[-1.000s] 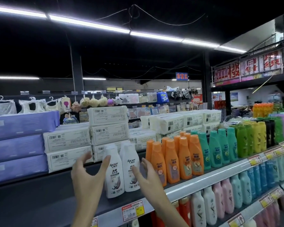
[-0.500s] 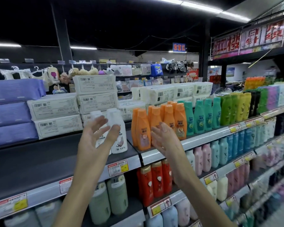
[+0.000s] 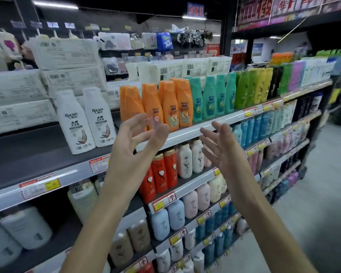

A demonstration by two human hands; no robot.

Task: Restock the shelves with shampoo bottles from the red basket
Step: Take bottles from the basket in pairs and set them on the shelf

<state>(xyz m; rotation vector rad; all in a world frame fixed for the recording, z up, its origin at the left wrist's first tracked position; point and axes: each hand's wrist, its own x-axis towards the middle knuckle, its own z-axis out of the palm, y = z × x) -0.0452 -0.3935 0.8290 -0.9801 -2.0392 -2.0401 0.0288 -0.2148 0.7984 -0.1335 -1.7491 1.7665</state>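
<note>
Two white shampoo bottles stand upright side by side on the dark top shelf, left of a row of orange bottles. My left hand is raised in front of the shelf edge, fingers spread and empty, to the right of the white bottles and apart from them. My right hand is also empty with its fingers apart, held in front of the lower rows. The red basket is out of sight.
Teal bottles and green ones continue right along the top shelf. Lower shelves hold red bottles, cream, pink and blue ones. White paper packs are stacked behind. The aisle floor lies to the right.
Both hands have drawn back from the two white bottles and moved right. The view has dropped and turned, showing more of the lower shelves.
</note>
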